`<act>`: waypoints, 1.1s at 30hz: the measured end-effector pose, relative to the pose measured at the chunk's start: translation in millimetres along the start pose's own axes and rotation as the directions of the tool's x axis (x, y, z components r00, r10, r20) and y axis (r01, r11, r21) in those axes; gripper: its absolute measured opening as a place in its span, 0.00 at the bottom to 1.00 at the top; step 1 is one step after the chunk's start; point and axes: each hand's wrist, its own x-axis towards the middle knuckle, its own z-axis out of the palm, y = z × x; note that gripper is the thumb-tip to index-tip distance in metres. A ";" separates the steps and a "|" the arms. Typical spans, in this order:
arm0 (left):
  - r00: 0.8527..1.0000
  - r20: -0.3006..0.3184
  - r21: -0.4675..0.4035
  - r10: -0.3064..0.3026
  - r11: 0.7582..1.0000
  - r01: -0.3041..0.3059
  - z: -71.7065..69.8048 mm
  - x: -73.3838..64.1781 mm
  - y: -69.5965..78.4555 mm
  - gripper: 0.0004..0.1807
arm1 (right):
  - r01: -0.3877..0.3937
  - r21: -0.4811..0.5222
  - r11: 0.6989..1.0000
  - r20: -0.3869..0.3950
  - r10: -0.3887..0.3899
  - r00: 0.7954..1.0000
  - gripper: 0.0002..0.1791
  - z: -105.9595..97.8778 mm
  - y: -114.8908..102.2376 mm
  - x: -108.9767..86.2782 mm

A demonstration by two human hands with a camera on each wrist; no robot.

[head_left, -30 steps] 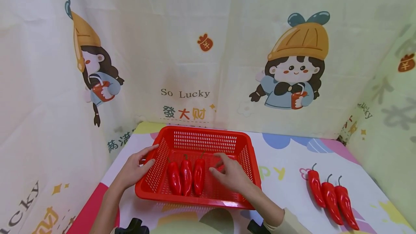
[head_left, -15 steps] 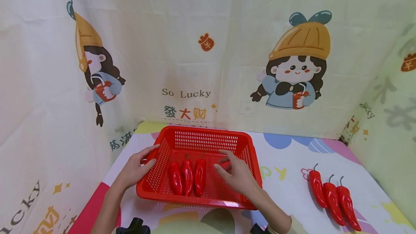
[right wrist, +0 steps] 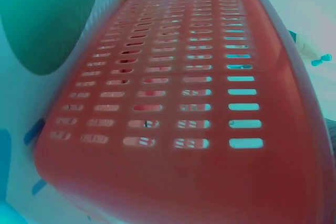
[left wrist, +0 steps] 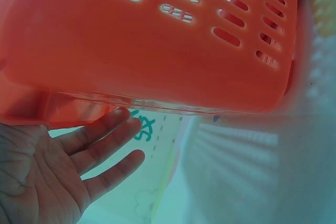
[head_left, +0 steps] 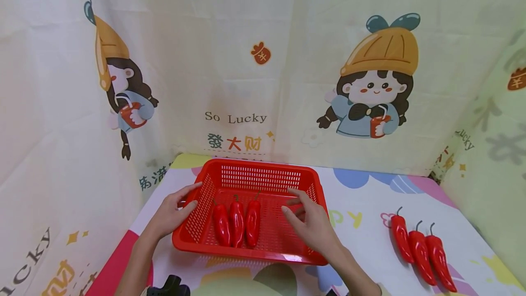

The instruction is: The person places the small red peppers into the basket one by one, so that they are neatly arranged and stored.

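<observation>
Patterned cloth (head_left: 296, 81) behind, the right hand (head_left: 314, 226) has shifted rightward over the basket (head_left: 255, 254), fingers apart like the left hand's (head_left: 169, 214).

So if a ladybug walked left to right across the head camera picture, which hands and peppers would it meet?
Left hand → three red peppers in the basket → right hand → three more red peppers on the table.
</observation>
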 end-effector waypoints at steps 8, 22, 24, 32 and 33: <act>1.000 0.009 0.002 0.010 1.000 -0.011 -0.7 -0.3 0.3 0.33 | 0.015 0.026 1.000 -0.032 -0.014 0.999 0.28 -10.5 4.5 -5.8; 1.000 0.013 -0.001 0.014 1.000 -0.014 -1.0 -0.9 -1.0 0.33 | -0.015 -0.005 1.000 -0.090 0.015 0.996 0.29 -25.0 14.3 -12.7; 1.000 0.012 -0.004 0.009 1.000 -0.009 -0.6 -0.8 -1.2 0.33 | -0.023 -0.009 1.000 -0.098 0.022 0.995 0.30 -27.4 15.2 -13.5; 1.000 0.006 -0.002 -0.002 1.000 0.002 -0.3 0.6 -1.0 0.33 | -0.091 -0.033 0.995 -0.137 0.086 0.987 0.31 -38.2 17.8 -17.0; 1.000 0.006 -0.001 -0.002 1.000 0.002 -0.3 0.8 -1.2 0.33 | -0.099 -0.032 0.995 -0.139 0.094 0.986 0.31 -39.5 18.2 -17.6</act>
